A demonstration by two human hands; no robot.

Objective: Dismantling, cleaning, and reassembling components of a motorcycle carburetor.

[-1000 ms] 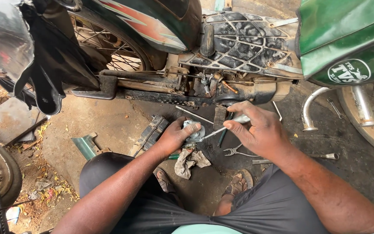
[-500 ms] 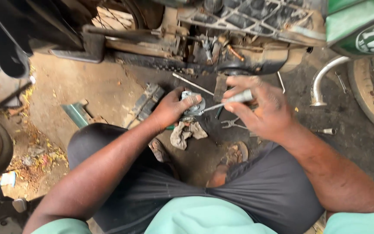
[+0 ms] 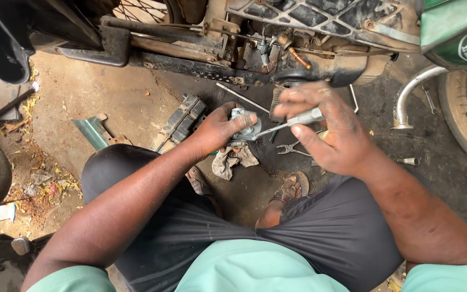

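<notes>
Head view: compared with the earlier frames, the camera has tipped down and closer, so the person's lap now fills the bottom and the motorcycle underside (image 3: 255, 48) runs along the top. The hands have barely shifted. The left hand (image 3: 217, 130) still cups the small grey metal part (image 3: 244, 125), and the right hand (image 3: 325, 127) still keeps the screwdriver (image 3: 290, 121) on it, so the same working of the part appears to be continuing, not a new step.

The part sits just above centre, held off the ground over a dirty rag (image 3: 233, 159) at its 6 o'clock. It looks like a small cast engine piece, dull silver and grimy, mostly hidden by the left fingers wrapped around it. The right fingers pinch the screwdriver's pale handle, with its shaft pointing toward 8 o'clock into the part. Pliers (image 3: 293, 148) lie on the oily floor at the part's 4 o'clock; a thin metal rod (image 3: 241, 97) lies at 12.
</notes>
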